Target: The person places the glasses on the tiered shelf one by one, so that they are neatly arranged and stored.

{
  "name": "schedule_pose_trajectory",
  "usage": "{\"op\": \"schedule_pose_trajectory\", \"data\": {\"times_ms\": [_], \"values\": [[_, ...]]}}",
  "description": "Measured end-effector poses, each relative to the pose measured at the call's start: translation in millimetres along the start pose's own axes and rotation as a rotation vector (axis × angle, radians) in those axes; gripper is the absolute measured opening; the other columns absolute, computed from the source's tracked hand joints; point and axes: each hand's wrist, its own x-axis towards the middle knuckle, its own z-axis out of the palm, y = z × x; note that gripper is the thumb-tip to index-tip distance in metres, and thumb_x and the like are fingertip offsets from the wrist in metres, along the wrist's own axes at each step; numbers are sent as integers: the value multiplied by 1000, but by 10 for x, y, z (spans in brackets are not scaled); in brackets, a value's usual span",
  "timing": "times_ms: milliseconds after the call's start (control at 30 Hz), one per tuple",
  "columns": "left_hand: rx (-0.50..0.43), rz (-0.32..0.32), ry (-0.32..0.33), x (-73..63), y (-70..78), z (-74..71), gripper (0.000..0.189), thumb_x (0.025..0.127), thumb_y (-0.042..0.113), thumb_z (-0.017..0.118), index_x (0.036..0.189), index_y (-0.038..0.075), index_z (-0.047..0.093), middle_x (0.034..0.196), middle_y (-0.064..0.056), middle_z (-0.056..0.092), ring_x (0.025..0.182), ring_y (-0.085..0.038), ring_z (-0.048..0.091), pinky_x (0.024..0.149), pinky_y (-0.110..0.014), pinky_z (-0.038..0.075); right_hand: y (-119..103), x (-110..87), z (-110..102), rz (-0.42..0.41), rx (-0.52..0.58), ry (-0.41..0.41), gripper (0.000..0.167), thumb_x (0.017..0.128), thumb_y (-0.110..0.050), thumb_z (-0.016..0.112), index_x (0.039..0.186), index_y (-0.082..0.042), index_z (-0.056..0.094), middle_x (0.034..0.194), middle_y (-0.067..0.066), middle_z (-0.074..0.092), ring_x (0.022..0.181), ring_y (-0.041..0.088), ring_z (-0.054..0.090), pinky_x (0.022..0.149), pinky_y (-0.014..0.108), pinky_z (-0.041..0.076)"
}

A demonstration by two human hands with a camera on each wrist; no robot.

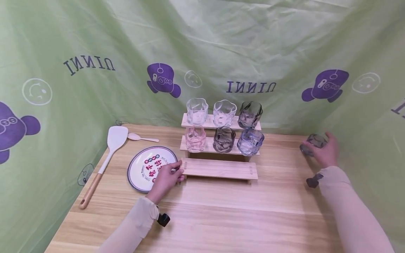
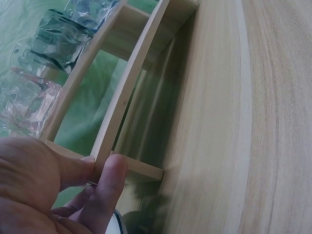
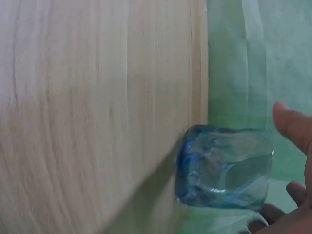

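Note:
A three-tier wooden stand [image 1: 221, 168] holds several wavy drinking glasses on its two upper tiers. My left hand [image 1: 166, 177] pinches the left end of the lowest tier, with the thumb on one face and a finger on the other in the left wrist view. Far to the right, by the back edge, a tinted glass [image 3: 224, 168] stands on the table. Around its rim my right hand [image 1: 327, 151] is spread; in the right wrist view the thumb is apart from the glass and the fingertips are right at its rim.
A white plate [image 1: 136, 172] with red characters lies left of the stand, partly behind the left hand. Further left are a white spatula [image 1: 117, 138] with a wooden handle and a small pink spoon [image 1: 142, 138]. Green printed cloth [image 1: 202, 45] surrounds the table.

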Motion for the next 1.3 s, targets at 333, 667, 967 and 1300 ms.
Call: {"op": "schedule_pose_trajectory", "data": {"times_ms": [333, 667, 967, 1300], "values": [[-7, -1, -10, -6, 0, -33, 51, 97, 2, 66, 145, 3, 52, 140, -23, 55, 84, -25, 72, 74, -34, 63, 38, -129, 28, 24, -45, -46, 106, 92, -51, 72, 159, 2, 10, 152, 38, 23, 136, 54, 28, 111, 70, 29], [-11, 15, -3, -3, -13, -33, 51, 96, 1, 67, 145, 3, 52, 134, -23, 58, 82, -25, 72, 72, -35, 63, 119, -152, 123, -120, 12, -232, 104, 94, -38, 74, 163, -7, 2, 160, 33, 18, 142, 56, 20, 115, 72, 15], [7, 12, 13, -18, -33, 1, 51, 96, 1, 66, 145, 4, 52, 135, -22, 59, 82, -25, 72, 71, -35, 64, 165, -241, 164, -116, 35, -219, 86, 98, -40, 68, 161, -4, 21, 153, 34, 32, 138, 53, 31, 118, 64, 20], [10, 19, 7, -8, -34, 3, 50, 97, 2, 66, 145, 4, 52, 134, -23, 59, 82, -24, 72, 72, -34, 63, 302, -281, 129, -149, -14, -316, 90, 93, -30, 76, 160, -4, 22, 151, 33, 35, 134, 51, 36, 109, 72, 28]]}}
